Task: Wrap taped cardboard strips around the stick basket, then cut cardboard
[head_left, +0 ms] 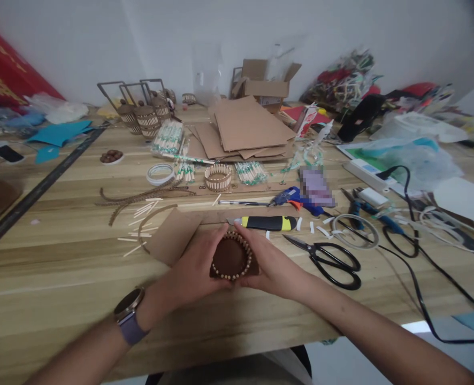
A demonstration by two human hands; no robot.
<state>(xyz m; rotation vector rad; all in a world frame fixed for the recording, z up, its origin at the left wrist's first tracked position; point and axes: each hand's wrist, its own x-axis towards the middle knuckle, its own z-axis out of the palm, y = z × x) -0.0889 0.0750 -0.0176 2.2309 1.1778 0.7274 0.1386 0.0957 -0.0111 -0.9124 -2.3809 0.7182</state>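
Between my two hands is a round ring of short wooden sticks (232, 276), seen from above, with brown cardboard inside or beneath it. My left hand (199, 262) curves around its left side, fingers and thumb pressed to the wall. On the opposite side my right hand (271, 264) wraps it the same way. Just beyond my fingertips lies a yellow and black utility knife (267, 223). Black-handled scissors (329, 259) rest to the right. A piece of cardboard (176, 235) lies close to my left hand, with loose matchsticks (140, 232) beside it.
Farther back are another stick ring (218, 178), a tape roll (160, 174), stacked cardboard sheets (253, 123) and a blue glue gun (287, 196). Lidded stick buckets (146, 120) stand at the back left. A black cable (417, 289) runs over the right edge near pliers (356, 214).
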